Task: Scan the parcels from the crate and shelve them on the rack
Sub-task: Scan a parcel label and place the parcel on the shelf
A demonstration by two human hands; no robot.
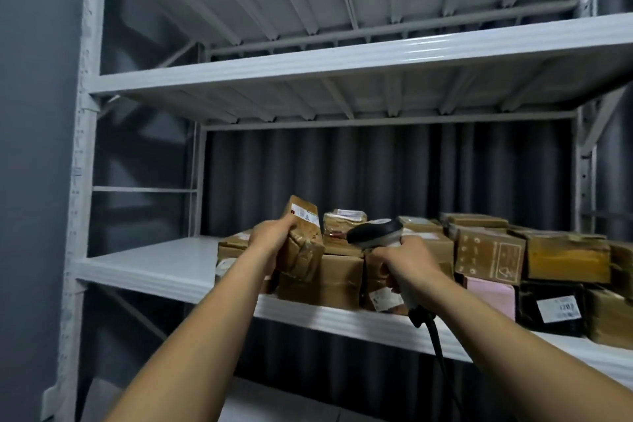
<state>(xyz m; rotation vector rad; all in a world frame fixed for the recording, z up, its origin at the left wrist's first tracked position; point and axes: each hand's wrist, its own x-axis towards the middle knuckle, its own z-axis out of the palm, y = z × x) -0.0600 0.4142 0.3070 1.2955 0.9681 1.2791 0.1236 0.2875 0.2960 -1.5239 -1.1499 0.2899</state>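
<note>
Above the stacked parcels [337, 279] on the rack [150, 267], the left hand [274, 233] has a grip on a tilted parcel [303, 243], the right hand [407, 264] on the scanner [376, 233]; a misaimed beam might read a neighbouring label [385, 298].

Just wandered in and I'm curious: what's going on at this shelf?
A person is scanning packages at a white metal rack. Their left hand grips a brown taped parcel, tilted so that its white label faces up. Their right hand holds a corded handheld barcode scanner, its head turned toward that parcel. Behind the hands, many cardboard parcels sit stacked on the middle shelf, whose left end is bare.
</note>
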